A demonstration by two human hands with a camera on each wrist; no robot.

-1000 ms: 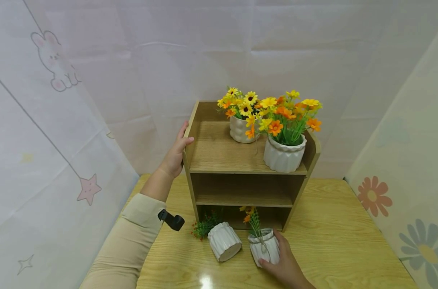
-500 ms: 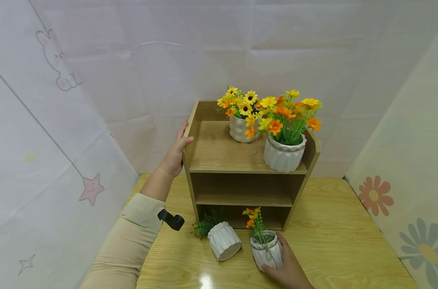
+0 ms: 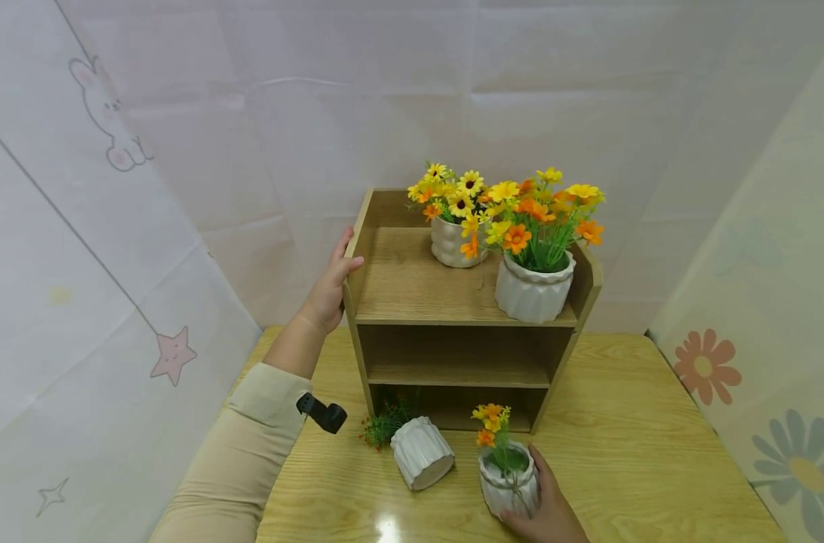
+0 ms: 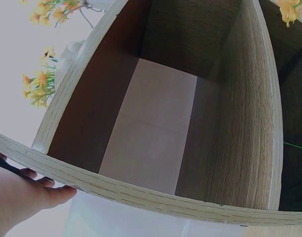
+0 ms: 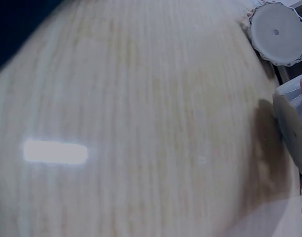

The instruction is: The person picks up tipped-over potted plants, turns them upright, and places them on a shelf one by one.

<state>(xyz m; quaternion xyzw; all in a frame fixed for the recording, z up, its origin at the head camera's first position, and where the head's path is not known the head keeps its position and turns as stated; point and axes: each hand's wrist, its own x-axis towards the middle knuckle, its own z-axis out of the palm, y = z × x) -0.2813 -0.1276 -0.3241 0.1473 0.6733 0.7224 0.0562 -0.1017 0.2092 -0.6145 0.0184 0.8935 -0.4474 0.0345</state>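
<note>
1. Holding the small white pot [image 3: 502,496] was the work of the right hand [image 3: 553,507]: its fingers were curled round the right side, with the thumb at the front.
2. This pot, with a few orange and yellow flowers [image 3: 492,422], was in front of the wooden shelf [image 3: 405,279], mouth upward. The right wrist view showed its underside and a shadow beside it on the surface [image 3: 622,422], so it was probably raised; whether some edge touched, I could not tell.
3. The left hand [image 3: 327,290] rested on the shelf's left side, fingers rather straight along the outside, thumb over the front edge.
4. A fallen pot [image 3: 422,456] lay on its side just to the left, its green plant [image 3: 388,424] toward the lowest compartment.
5. The step in hand seemed to be handling the held pot, while the left hand apparently steadied the shelf.
6. The next move, I judged, called for a firm hold, a level mouth and some care around the fallen pot.
</note>
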